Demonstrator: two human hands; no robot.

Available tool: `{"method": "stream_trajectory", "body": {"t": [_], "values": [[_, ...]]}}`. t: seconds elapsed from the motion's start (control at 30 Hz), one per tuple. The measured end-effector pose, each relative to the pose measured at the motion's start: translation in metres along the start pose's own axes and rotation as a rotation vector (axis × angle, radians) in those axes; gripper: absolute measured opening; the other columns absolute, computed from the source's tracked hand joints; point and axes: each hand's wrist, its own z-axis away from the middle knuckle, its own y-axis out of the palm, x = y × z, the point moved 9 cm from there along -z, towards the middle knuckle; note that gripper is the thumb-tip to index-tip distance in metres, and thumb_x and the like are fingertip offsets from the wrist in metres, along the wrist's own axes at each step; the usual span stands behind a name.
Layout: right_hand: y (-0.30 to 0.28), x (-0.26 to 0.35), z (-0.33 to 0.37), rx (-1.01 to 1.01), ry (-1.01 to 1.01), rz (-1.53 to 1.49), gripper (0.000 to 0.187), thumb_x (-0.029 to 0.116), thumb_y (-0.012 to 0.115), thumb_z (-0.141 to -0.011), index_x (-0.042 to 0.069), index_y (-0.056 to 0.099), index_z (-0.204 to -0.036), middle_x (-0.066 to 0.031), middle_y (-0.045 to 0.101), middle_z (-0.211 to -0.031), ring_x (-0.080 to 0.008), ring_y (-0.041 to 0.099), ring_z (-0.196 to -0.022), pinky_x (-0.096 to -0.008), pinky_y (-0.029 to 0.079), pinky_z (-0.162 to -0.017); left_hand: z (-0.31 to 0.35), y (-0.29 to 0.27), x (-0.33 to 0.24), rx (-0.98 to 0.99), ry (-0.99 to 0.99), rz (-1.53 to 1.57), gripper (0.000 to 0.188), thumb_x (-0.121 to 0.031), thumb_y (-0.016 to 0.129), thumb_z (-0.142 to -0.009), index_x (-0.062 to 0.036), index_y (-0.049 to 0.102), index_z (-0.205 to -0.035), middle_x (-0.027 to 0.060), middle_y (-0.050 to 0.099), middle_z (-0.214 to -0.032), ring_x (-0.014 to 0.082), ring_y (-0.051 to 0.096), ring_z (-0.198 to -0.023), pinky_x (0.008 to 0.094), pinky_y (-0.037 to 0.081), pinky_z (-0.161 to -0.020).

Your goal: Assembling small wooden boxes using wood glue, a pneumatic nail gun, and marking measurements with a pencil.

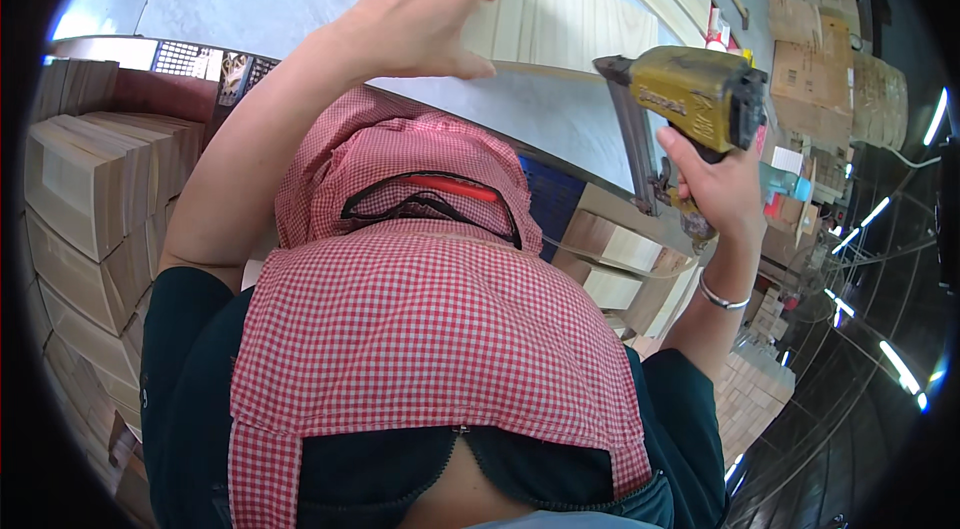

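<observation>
Left hand (425,14) clamped the board (580,19), thumb at its near edge, and there, right hand (726,191) gripped the nailer (680,89), tip near the board's right end!

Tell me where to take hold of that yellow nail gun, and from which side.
Take the yellow nail gun by its handle, under the body, coming from the picture's lower right, as the right hand does now. The narrow dark magazine runs down the handle's left, and the nose points toward the wooden board, so the right side looks freer for wrapping fingers round.
</observation>
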Motion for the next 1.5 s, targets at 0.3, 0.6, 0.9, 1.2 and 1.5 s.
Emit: {"method": "stream_trajectory", "body": {"t": [0.3, 0.6, 0.9, 1.2, 1.5], "values": [[0.002, 0.035, 0.012, 0.008, -0.192, -0.130, 0.037, 0.010, 0.084, -0.081, -0.006, 0.064, -0.108, -0.0159, 0.074, -0.097, -0.0218, 0.072, -0.078, -0.0280, 0.058, -0.061, -0.004, 0.001, 0.001, 0.116, -0.078, 0.294, 0.067, -0.010, 0.082, -0.058, -0.0134, 0.047, -0.115, 0.0119, 0.047, -0.143, 0.0370, 0.056, -0.120, 0.0445, 0.055, -0.098], [0.010, 0.056, 0.006, 0.139, -0.247, -0.098, 0.040, 0.008, 0.085, -0.080, -0.006, 0.062, -0.110, -0.0165, 0.074, -0.101, -0.0247, 0.074, -0.083, -0.0302, 0.060, -0.064, -0.020, 0.008, -0.011, -0.037, 0.006, 0.281, 0.067, -0.013, 0.079, -0.055, -0.0109, 0.050, -0.115, 0.0124, 0.048, -0.137, 0.0351, 0.057, -0.111, 0.0429, 0.054, -0.096], [0.016, 0.059, 0.004, 0.126, -0.199, -0.106, 0.033, 0.016, 0.083, -0.084, -0.003, 0.067, -0.105, -0.0105, 0.071, -0.087, -0.0168, 0.064, -0.064, -0.0255, 0.051, -0.052, -0.022, 0.012, -0.011, -0.083, 0.017, 0.293, 0.069, -0.014, 0.078, -0.053, -0.0114, 0.049, -0.115, 0.0133, 0.048, -0.139, 0.0359, 0.057, -0.112, 0.0435, 0.056, -0.093], [0.020, 0.073, 0.002, 0.163, -0.058, -0.056, 0.038, 0.010, 0.084, -0.081, -0.004, 0.065, -0.111, -0.0148, 0.075, -0.101, -0.0236, 0.074, -0.079, -0.0290, 0.059, -0.062, -0.017, 0.007, -0.001, -0.070, 0.022, 0.332, 0.070, -0.017, 0.079, -0.055, -0.0122, 0.045, -0.116, 0.0142, 0.042, -0.145, 0.0360, 0.055, -0.117, 0.0476, 0.059, -0.092], [0.024, 0.051, 0.014, 0.086, -0.015, -0.171, 0.044, 0.006, 0.084, -0.078, -0.005, 0.063, -0.116, -0.0153, 0.074, -0.104, -0.0226, 0.073, -0.085, -0.0305, 0.059, -0.069, 0.135, -0.062, -0.023, -0.229, -0.436, 0.116, 0.098, -0.030, 0.089, -0.068, 0.0004, 0.040, -0.147, 0.0201, 0.041, -0.138, 0.0349, 0.049, -0.121, 0.0397, 0.047, -0.100]]}}
